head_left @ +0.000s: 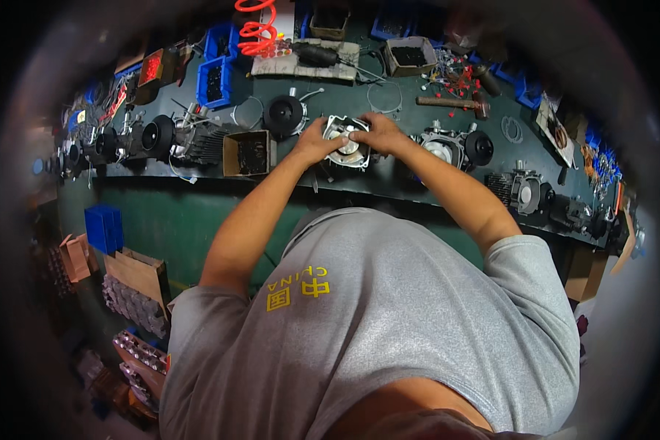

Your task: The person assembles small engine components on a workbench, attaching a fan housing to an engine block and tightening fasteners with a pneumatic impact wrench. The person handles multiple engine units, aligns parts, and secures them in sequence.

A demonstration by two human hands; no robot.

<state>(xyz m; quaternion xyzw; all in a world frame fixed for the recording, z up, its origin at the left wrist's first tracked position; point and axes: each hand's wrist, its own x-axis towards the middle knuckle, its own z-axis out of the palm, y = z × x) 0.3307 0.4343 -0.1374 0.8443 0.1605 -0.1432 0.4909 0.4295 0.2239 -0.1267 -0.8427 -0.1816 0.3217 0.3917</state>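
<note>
The metal housing (pixel 355 160) is between my two hands, above the bench (pixel 506 110) near its front edge. My left hand (pixel 315 145) is gripping its left side, and my right hand (pixel 382 135) grips the upper right, thumb reaching over the inside. I cannot tell if the housing rests or is lifted. If one hand loosens alone, I think it may tilt and slip toward me. On the left, the black wheel (pixel 284 116) and the box (pixel 232 155) stand near; a careless elbow could knock them. Farther right lies the hammer (pixel 451 103).
</note>
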